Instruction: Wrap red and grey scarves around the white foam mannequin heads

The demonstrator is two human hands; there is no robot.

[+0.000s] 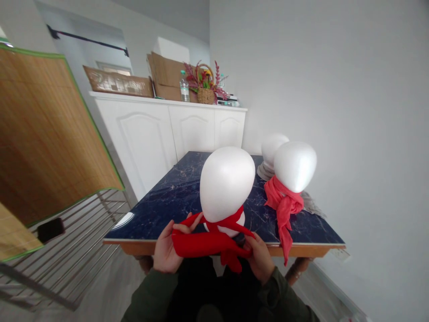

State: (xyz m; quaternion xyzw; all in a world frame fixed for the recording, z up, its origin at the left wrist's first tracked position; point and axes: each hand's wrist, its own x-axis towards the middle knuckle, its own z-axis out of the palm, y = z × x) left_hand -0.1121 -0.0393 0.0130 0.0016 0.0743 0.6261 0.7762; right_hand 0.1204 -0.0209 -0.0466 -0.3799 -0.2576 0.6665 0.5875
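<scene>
Fingers (183, 228) of the left hand (166, 250) and right hand (260, 258) are pinching closed on a red scarf (204, 244), which is circling a white mannequin head's (227, 181) neck near the table's (167, 197) front edge; uneven tugging could be tipping it.

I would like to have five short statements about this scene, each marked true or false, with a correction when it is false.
1. The left hand and the right hand both hold the red scarf. True.
2. The red scarf lies apart from every head. False: part of it lies against the neck of the nearest white head.
3. A coral scarf hangs at the neck of another white head. True.
4. The tabletop is plain white. False: the tabletop is dark blue with pale veins.
5. A wicker basket stands on the white cabinet. True.
</scene>
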